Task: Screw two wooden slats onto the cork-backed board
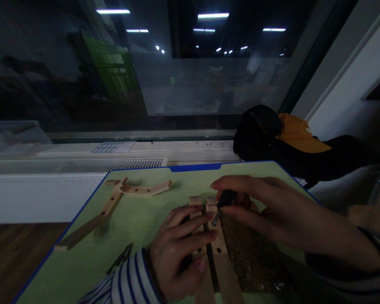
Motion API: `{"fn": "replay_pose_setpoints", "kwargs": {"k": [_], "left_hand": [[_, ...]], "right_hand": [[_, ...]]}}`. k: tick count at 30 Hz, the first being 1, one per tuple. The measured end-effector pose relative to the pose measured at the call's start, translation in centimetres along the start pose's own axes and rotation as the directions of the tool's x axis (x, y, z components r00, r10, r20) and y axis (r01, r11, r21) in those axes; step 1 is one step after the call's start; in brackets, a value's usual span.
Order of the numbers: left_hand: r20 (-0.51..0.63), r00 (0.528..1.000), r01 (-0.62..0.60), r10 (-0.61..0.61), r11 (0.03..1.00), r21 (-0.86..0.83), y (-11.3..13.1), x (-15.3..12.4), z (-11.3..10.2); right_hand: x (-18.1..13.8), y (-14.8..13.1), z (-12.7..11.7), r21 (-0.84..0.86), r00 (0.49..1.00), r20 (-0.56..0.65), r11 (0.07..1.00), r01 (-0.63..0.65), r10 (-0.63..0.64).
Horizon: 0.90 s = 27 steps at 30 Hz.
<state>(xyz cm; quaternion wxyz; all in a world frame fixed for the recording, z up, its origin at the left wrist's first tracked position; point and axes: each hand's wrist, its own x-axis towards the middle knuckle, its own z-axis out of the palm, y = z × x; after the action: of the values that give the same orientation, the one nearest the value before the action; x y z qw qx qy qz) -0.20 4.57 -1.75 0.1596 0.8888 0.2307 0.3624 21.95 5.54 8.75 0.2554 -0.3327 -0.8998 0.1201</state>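
Observation:
My right hand (256,207) pinches the black handle of a short screwdriver (226,198) between thumb and fingers. Its metal shaft points down at the right one of two pale wooden pieces (220,242), which lie side by side with a dark gap between them. Whether the tip sits in a hole cannot be made out. My left hand (182,249) lies across both pieces, fingers bent over the top and thumb on the left wooden piece (195,200), holding them. A dark hole shows in each piece near the fingers.
A joined wooden frame (112,202) with holes rests at the table's left. Dark thin metal parts (120,257) lie by my left sleeve. A brown plastic-wrapped packet (253,253) is under my right hand. Behind the blue-edged green table (152,228) are a radiator, windowsill and orange-black cap (300,131).

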Motion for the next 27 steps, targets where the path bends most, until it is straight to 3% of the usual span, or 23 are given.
{"fn": "replay_pose_setpoints", "kwargs": {"k": [19,27], "left_hand": [[-0.001,1.0,-0.008,0.008,1.0,0.008,-0.17,-0.12,0.09],[-0.007,1.0,-0.015,0.015,1.0,0.004,-0.22,-0.19,0.2]], "right_hand": [[-0.07,-0.11,0.63,-0.058,0.999,-0.047,0.998,-0.013,0.011],[0.11,-0.74,0.62,0.039,0.998,0.012,0.997,-0.063,0.063]]}}
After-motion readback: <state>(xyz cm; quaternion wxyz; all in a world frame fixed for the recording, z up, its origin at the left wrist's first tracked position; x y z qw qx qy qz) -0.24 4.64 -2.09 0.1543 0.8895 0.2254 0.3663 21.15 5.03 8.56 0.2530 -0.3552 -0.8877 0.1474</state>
